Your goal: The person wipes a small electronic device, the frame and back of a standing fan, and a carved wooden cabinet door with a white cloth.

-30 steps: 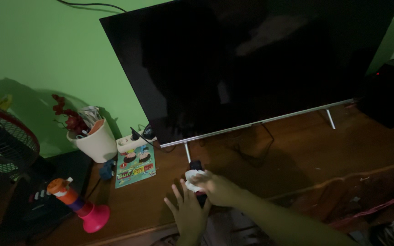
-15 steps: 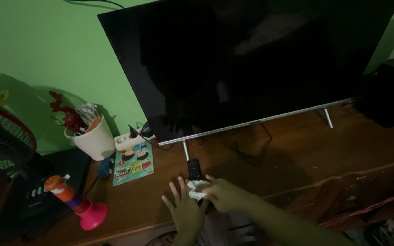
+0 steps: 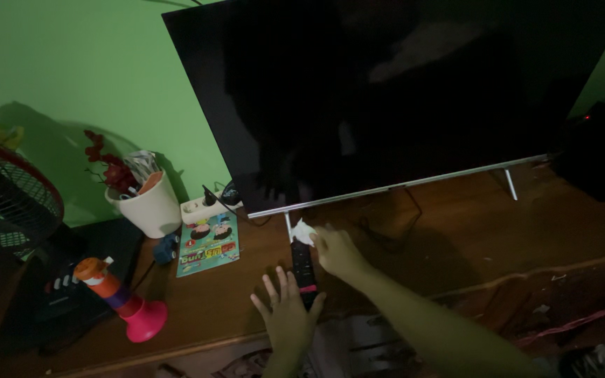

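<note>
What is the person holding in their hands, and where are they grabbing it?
The right hand pinches a crumpled white tissue by its near edge, at the remote's top end. The left hand lies flat, touching the remote's lower end, holding nothing.

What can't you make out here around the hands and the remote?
- Remote, head view: near end hidden under the left hand; buttons lost in dim light.
- White cloth: partly covered by the right hand.
- Fan: cut off by the left edge.

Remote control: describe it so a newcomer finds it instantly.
Start at the big dark television on the wooden table. Below its left stand leg lies the remote control, between the left hand and right hand. It is the only slim black bar there.
</note>
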